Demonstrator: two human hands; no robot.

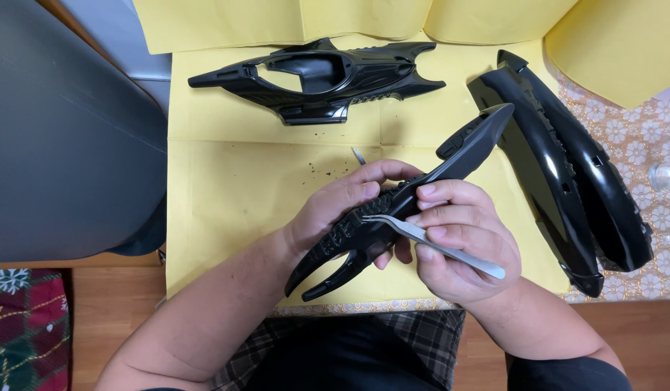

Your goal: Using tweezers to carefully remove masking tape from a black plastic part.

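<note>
Long black plastic part (393, 210), ribbed and forked at its near end, held across the lap edge of the table, clamped in the left hand (335, 210) from below and behind, thumb over the ribbed face. Right hand (458, 242) closed around steel tweezers (429, 242), tips resting on the ribbing just left of the right fingers, the same fingers also steadying the part's upper edge. Both hands together on the one piece, nearly touching.

Judged best done thus: keep the left grip firm and low so the part cannot roll; work the tweezer tips shallow and along the grooves, not across, to avoid scratching the glossy skin; pick lightly, small bits at a time. Risk, as a guess: tips slipping toward the left thumb.

Beyond the hands, a second black shell (320, 76) with an open window on yellow paper (226, 181); right of the right hand, two long glossy black shells (566, 159). Dark crumbs (317, 170) just beyond the left hand
</note>
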